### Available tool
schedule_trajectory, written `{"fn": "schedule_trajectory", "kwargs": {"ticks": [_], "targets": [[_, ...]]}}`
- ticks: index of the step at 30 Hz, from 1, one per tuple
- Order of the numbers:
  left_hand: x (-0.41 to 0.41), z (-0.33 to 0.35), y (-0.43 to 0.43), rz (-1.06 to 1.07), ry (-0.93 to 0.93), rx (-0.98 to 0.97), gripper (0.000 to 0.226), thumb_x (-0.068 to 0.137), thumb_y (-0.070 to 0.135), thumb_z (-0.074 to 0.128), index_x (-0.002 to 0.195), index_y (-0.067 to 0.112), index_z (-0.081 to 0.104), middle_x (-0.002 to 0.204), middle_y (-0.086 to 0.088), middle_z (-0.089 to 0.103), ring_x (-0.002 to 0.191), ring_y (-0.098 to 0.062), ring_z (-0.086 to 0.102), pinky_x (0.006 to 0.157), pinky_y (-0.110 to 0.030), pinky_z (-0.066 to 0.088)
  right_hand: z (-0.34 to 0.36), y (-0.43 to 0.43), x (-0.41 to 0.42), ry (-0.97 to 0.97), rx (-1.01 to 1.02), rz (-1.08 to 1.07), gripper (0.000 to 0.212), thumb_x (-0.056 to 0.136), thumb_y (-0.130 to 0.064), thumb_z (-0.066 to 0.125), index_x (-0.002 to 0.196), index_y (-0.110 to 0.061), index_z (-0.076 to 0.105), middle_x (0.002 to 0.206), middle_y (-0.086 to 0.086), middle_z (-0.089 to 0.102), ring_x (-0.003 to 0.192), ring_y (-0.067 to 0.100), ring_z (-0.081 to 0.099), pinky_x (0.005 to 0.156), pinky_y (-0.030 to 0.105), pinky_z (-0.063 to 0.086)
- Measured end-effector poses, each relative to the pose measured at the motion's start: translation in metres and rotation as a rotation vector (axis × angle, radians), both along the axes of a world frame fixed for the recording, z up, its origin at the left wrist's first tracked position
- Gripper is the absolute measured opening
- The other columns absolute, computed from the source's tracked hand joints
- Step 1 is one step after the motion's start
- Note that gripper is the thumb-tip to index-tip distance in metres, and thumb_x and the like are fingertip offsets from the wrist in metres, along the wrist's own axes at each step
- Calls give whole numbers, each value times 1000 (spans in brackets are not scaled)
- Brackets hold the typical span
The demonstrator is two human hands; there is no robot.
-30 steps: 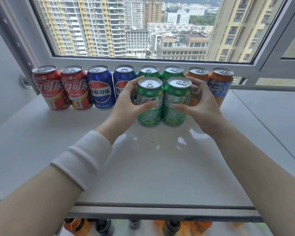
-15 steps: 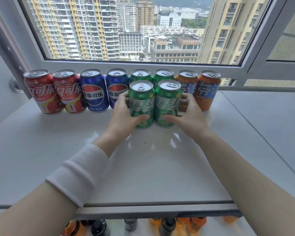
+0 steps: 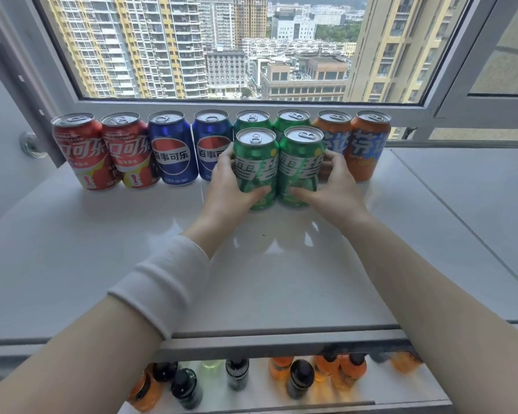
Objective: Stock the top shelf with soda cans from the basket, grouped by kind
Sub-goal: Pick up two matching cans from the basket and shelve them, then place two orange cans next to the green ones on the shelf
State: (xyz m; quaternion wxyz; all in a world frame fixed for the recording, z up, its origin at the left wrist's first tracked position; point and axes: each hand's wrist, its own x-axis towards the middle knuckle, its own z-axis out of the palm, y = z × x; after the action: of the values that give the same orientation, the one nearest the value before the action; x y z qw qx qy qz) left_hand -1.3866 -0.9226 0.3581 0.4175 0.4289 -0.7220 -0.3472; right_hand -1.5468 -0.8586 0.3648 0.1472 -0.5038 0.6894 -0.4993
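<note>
Two green soda cans stand side by side on the white top shelf (image 3: 281, 279). My left hand (image 3: 229, 194) grips the left green can (image 3: 256, 162), thumb across its front. My right hand (image 3: 334, 191) grips the right green can (image 3: 301, 161) the same way. Right behind them runs a row along the window: two red cans (image 3: 102, 150), two blue cans (image 3: 174, 147), two more green cans (image 3: 292, 118) partly hidden, and two orange cans (image 3: 370, 144). The basket is out of view.
The window frame (image 3: 251, 104) rises just behind the can row. A seam splits the shelf from another white panel (image 3: 476, 210) on the right. Below the shelf's front edge stand several bottles (image 3: 299, 375) with dark caps, some orange.
Both hands have pushed the two front green cans back, closer to the row at the window. The view has tilted slightly.
</note>
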Motion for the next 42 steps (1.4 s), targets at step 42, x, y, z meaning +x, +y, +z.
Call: {"fn": "schedule_trajectory", "kwargs": {"ticks": [42], "targets": [[103, -211, 409, -100, -770, -20, 55, 90, 23, 53, 139, 10, 34, 148, -9, 34, 139, -26, 26, 114, -48, 17, -224, 436, 79, 556, 589, 157, 69, 86, -33, 61, 141, -4, 31, 145, 14, 36, 140, 30, 21, 118, 41, 14]]}}
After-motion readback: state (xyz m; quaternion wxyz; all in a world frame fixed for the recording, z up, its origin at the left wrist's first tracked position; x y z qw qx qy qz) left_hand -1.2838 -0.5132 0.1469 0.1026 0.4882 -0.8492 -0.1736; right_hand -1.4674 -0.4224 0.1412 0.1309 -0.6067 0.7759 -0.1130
